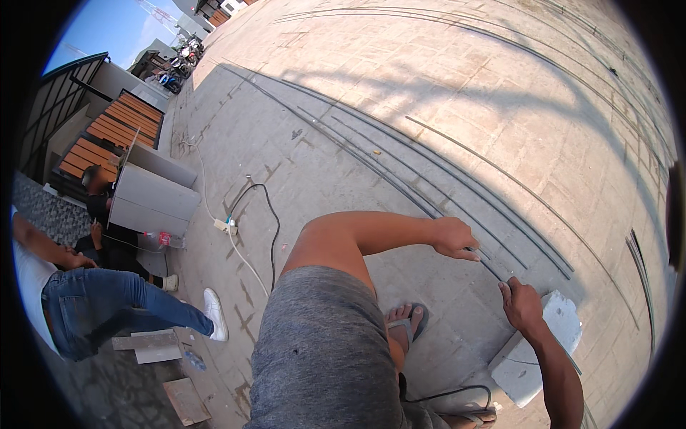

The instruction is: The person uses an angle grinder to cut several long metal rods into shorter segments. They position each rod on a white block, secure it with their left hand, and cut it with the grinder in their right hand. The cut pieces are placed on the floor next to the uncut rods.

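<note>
My left hand [454,239] is closed on a thin grey metal rod [493,269] near the middle right, with my left arm bent over my leg. My right hand [522,307] grips the same rod lower down and to the right. The rod runs diagonally over the paving toward a pale concrete block [520,368], which lies beside my right forearm. Several more long thin rods [486,229] lie parallel on the ground just beyond my hands.
Two people [114,293], [100,200] are at the left by grey boxy panels [153,200] and a slatted gate [123,118]. A power strip [223,226] with cables, a bottle [163,238] and loose boards [184,400] lie nearby. Parked motorbikes [171,80] stand far back.
</note>
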Demonstrator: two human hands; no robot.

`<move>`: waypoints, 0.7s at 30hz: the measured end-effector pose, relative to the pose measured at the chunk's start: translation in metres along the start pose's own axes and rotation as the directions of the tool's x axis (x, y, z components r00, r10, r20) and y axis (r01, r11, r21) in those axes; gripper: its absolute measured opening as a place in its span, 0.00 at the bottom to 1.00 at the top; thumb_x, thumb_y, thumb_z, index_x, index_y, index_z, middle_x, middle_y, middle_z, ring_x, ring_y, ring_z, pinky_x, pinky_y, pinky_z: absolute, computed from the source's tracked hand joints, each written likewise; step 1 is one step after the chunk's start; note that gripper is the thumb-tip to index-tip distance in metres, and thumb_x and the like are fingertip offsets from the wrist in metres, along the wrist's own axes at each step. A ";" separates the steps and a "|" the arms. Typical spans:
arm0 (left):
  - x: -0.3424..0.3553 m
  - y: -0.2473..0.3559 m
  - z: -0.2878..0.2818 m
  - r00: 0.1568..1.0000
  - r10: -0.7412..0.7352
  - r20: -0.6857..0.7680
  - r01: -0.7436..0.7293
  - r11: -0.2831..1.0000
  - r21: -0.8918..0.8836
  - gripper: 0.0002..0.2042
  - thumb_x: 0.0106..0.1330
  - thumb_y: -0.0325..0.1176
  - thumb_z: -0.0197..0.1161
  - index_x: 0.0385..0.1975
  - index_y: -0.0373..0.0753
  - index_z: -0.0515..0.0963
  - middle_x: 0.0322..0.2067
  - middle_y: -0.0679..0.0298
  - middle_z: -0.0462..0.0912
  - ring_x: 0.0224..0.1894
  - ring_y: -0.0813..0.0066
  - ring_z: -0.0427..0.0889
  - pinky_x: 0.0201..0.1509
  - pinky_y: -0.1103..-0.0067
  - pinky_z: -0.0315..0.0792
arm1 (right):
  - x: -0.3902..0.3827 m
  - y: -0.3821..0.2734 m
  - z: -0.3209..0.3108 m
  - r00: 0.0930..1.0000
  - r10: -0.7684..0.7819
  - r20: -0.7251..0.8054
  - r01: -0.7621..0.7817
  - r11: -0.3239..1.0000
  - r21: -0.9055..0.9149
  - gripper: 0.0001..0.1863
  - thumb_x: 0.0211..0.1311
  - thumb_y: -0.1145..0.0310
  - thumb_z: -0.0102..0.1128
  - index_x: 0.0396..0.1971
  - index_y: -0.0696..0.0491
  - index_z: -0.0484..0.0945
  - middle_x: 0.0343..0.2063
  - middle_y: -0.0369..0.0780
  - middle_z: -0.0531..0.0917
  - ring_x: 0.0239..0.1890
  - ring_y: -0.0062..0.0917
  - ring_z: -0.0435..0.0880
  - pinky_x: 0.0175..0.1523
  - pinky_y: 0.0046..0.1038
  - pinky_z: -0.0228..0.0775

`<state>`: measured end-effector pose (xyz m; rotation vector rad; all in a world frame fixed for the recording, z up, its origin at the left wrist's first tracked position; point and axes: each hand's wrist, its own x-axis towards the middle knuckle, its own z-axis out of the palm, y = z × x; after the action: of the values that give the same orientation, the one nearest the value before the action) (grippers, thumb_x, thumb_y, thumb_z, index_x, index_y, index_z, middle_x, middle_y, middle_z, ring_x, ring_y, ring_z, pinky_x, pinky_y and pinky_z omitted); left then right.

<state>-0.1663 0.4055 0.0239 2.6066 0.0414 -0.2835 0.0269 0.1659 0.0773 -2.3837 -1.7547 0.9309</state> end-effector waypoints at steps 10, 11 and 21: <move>0.018 0.054 0.004 0.986 0.086 0.141 -0.081 0.996 -0.042 0.28 0.78 0.60 0.51 0.34 0.38 0.81 0.21 0.48 0.80 0.31 0.40 0.82 0.38 0.53 0.74 | -0.057 0.026 -0.004 0.999 -0.017 0.028 0.017 1.000 -0.021 0.19 0.78 0.53 0.54 0.38 0.56 0.76 0.23 0.55 0.84 0.31 0.57 0.85 0.40 0.56 0.75; 0.021 0.059 0.013 0.985 0.110 0.134 -0.103 0.993 -0.053 0.28 0.78 0.60 0.50 0.34 0.37 0.80 0.21 0.47 0.81 0.31 0.40 0.82 0.38 0.53 0.75 | -0.070 0.036 0.000 1.000 -0.013 0.026 0.014 0.999 -0.037 0.19 0.77 0.53 0.54 0.38 0.56 0.76 0.23 0.55 0.84 0.31 0.56 0.85 0.40 0.55 0.75; 0.025 0.073 0.010 0.977 0.061 0.205 -0.055 0.998 -0.032 0.28 0.78 0.61 0.50 0.39 0.36 0.78 0.23 0.47 0.81 0.34 0.39 0.82 0.41 0.52 0.74 | -0.204 0.194 0.034 0.965 0.025 -0.260 -0.085 0.971 -0.223 0.16 0.63 0.60 0.70 0.29 0.53 0.73 0.22 0.44 0.84 0.24 0.45 0.85 0.30 0.45 0.74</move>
<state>-0.1381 0.3361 0.0458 2.5336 -0.1026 -0.5266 0.1402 -0.0938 0.0677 -2.5638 -1.7904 0.4123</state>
